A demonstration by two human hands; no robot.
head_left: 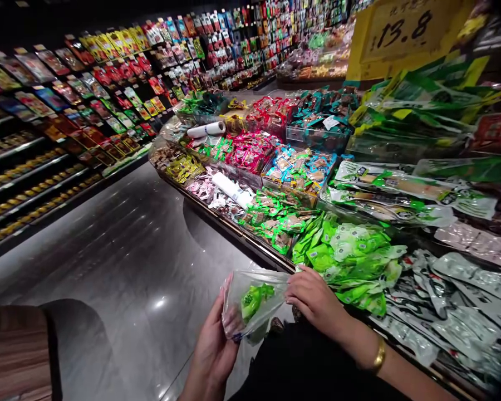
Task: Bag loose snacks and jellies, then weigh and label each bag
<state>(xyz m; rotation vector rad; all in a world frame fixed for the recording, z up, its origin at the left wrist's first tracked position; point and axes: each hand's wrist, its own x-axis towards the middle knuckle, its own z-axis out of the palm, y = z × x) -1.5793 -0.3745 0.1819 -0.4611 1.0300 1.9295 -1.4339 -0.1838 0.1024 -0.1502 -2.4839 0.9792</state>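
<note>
Between my two hands a clear plastic bag point(239, 281) is stretched above the floor. Inside it lies a small green snack packet point(255, 301). My left hand point(217, 334) is closed on the bag's left side, its fingers partly behind the plastic. At the right end, the fingers of my right hand point(315, 298) pinch the bag's edge; a gold bracelet point(379, 355) circles that wrist. Just beyond my right hand is a heap of bright green packets point(354, 250) in the display bin.
Bins of wrapped snacks fill the counter, whose edge point(217, 216) runs diagonally. Two white plastic bag rolls point(232, 190) lie on the goods. A yellow price sign point(409, 33) stands at upper right. Packed shelves point(45, 172) line the left, across a grey floor point(129, 267).
</note>
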